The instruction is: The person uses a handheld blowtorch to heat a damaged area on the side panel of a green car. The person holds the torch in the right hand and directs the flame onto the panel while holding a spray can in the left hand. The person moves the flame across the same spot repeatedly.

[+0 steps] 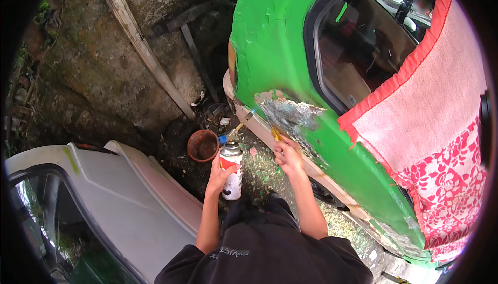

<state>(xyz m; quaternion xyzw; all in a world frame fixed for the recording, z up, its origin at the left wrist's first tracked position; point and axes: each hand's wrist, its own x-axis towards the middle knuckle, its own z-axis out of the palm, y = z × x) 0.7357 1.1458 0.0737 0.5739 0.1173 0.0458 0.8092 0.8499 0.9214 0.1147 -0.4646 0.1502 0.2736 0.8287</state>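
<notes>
My left hand (pixel 222 175) is wrapped round a white and red gas canister (pixel 233 184), held upright in front of me. A blow torch head (pixel 239 129) with a blue knob tops the canister, and its nozzle tip points at the green car body (pixel 280 40); a faint bluish glow shows at the tip. In my right hand (pixel 288 154) is a yellow-handled screwdriver (pixel 276 134), its thin shaft reaching toward the car. Beside both tools lies a bare patch (pixel 293 114) of grey, scorched and flaking paint on the lower panel.
A pink and red patterned towel (pixel 415 128) drapes over the green car on the right. At lower left stands a light-coloured car (pixel 119 190). A reddish-brown bucket (pixel 203 145) sits on the debris-strewn ground, and a long wooden plank (pixel 137 38) leans along the stained wall.
</notes>
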